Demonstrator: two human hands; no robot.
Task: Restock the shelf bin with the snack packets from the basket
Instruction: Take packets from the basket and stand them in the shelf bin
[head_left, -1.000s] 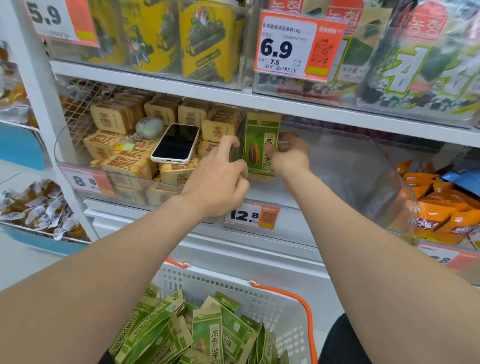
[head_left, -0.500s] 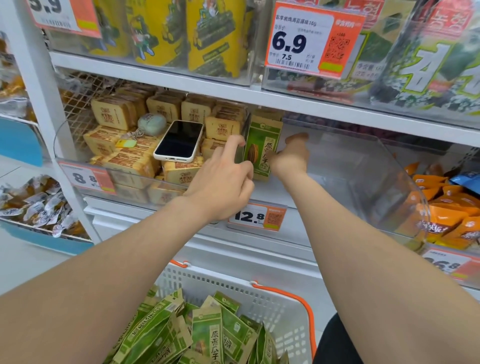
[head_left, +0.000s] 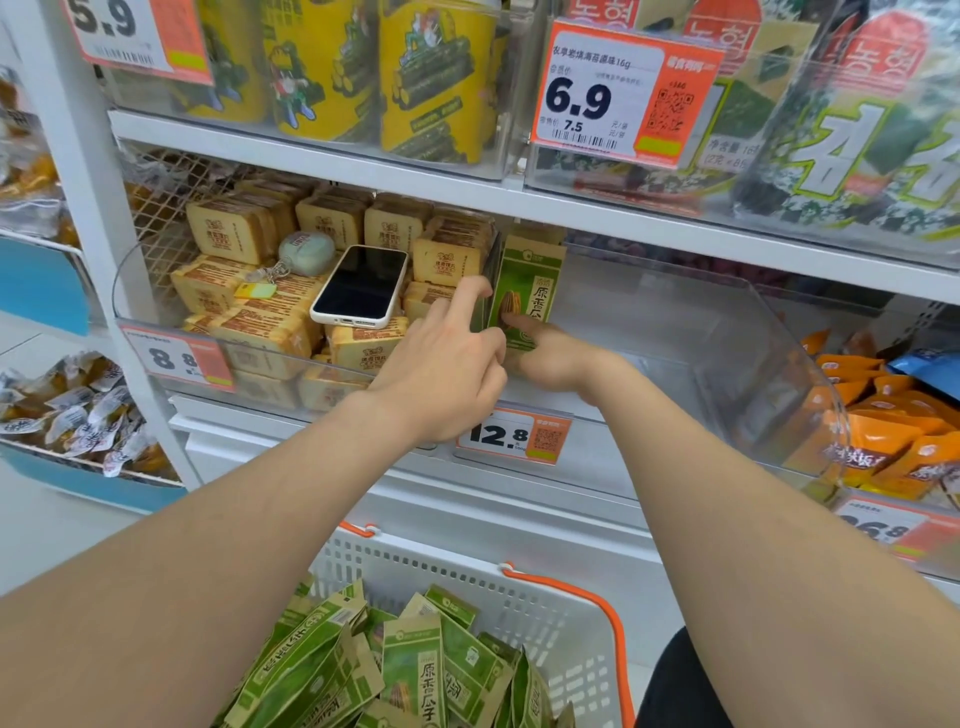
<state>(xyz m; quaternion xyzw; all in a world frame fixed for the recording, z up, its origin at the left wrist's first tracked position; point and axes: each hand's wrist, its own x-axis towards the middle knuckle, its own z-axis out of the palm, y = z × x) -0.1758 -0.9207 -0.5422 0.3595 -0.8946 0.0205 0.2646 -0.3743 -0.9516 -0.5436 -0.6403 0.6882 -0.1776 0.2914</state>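
one green snack packet (head_left: 530, 280) stands upright at the left end of the shelf bin (head_left: 727, 332), flat against the bin's left wall, probably so that a row can start there. the right hand (head_left: 556, 364) reaches over the bin's front lip and pinches the packet's lower end, its thumb across the printed face; the fingers behind are hidden. the left hand (head_left: 447, 374), at the bin's front left corner, has one straight finger against the packet's left edge and the rest curled round nothing, seemingly bracing it from tipping.

the bin is clear, hard plastic with a rounded front corner. the packet is thin matte paper, kraft brown and green, and likely flops when unsupported. below the bin, the white perforated basket (head_left: 566, 618) holds a loose heap of matching packets (head_left: 415, 670). left of the bin, a glossy dark phone (head_left: 361, 286) lies on stacked tan biscuit packs (head_left: 260, 332).
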